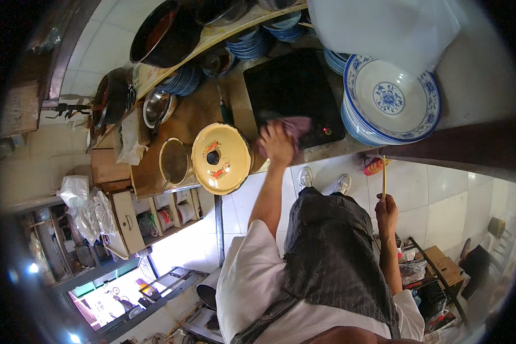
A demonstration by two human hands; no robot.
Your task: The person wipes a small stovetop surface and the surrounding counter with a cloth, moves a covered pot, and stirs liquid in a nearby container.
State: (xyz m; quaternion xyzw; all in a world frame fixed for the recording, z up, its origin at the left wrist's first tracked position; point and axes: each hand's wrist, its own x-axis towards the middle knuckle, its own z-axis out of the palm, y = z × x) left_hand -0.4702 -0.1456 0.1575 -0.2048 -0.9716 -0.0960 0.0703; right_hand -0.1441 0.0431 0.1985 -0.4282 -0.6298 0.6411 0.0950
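My left hand [277, 144] presses on a bunched mauve cloth [297, 129], fingers bent over it. The cloth rests at the near left corner of a black flat cooktop [289, 92], left of its small red light. In front of me, lower right, my right hand [387, 213] is closed round a thin, pale yellow stick [384, 179] that looks like a chopstick. It points up, away from me; whether it is one or a pair I cannot tell. Just left of my left hand stands a cream enamel pot lid [226, 152] with red flowers and a black knob.
Right of the cooktop rises a stack of blue-patterned white bowls [391, 94]. A whitish plastic bag [384, 26] hangs above it. Stacked blue dishes [247, 46] line the back under a shelf [212, 43] holding a dark pot [161, 34]. A round strainer [174, 161] lies at the left.
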